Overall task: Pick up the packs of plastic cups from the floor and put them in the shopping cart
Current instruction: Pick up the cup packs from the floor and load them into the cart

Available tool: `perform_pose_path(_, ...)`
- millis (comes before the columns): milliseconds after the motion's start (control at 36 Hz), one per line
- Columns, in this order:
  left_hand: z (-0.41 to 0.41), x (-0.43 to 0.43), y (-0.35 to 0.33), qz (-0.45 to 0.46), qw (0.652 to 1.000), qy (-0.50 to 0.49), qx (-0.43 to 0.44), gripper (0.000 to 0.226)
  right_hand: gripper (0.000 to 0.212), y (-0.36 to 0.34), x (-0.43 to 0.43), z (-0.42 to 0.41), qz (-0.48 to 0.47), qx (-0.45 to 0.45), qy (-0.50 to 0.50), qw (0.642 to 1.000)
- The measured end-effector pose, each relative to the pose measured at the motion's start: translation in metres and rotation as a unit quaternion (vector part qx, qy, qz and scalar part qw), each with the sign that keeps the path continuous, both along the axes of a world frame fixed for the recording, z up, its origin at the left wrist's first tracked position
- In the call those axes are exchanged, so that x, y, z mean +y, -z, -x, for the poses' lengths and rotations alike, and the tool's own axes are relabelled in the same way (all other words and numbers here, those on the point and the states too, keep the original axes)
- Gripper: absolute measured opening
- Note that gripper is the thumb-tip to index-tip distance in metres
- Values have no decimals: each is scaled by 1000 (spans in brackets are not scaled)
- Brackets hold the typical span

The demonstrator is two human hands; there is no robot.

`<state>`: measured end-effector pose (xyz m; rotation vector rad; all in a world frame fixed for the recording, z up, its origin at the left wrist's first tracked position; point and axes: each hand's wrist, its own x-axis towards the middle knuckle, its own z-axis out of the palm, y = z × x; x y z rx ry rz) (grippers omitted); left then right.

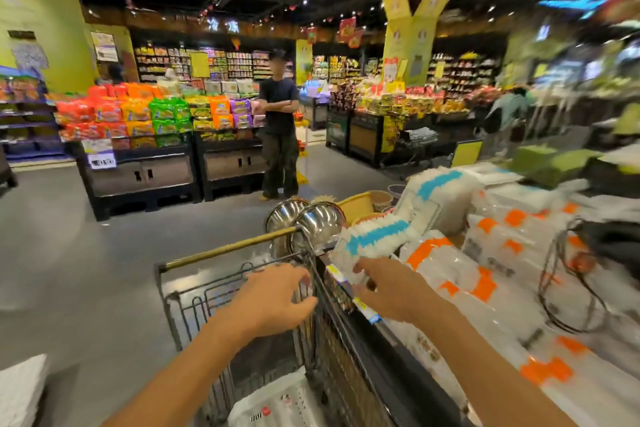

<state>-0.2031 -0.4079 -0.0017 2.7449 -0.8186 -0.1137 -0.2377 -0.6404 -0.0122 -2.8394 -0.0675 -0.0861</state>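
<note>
Both hands reach forward over the cart (194,256), which sits low in the middle of the view with its brass-coloured handle bar running up and to the right. The right hand (388,291) touches the near end of a cup pack (377,239), a white sleeve with a blue band; its fingers are spread and curled against the plastic, thumb toward the cart, so it looks like the start or end of a hold rather than a firm clamp. The left hand (277,295) hovers over the cart's right rim, fingers apart and bent, holding nothing.

The pack lies just up and right of the right fingertips, its long axis running away from the person toward the upper right, resting on a heap of other packs (450,274) with orange marks beside the cart. It is outside the basket, just past the rim. The right hand is plainly the nearer one; the left is a little short of the pack's end.

More white packs (277,406) already lie in the basket bottom. The coming move likely means swinging the pack leftward over the rim, end first
</note>
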Motion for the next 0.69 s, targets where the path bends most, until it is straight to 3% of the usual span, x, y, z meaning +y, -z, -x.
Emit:
perform_pose_path(222, 65, -79, 0, 27, 988, 153, 24, 49, 43, -6, -55, 145, 31, 13, 159, 987)
perform_pose_path(389, 152, -160, 4, 15, 961, 272, 40, 47, 43, 2, -97, 282, 36, 23, 297, 954)
perform_pose_path(556, 270, -234, 10, 17, 907, 420, 32, 48, 44, 5, -110, 454, 14, 40, 443, 895)
perform_pose_path(694, 396, -286, 18, -6, 853, 522, 22, 48, 39, 16, -94, 616, -2, 36, 575, 817)
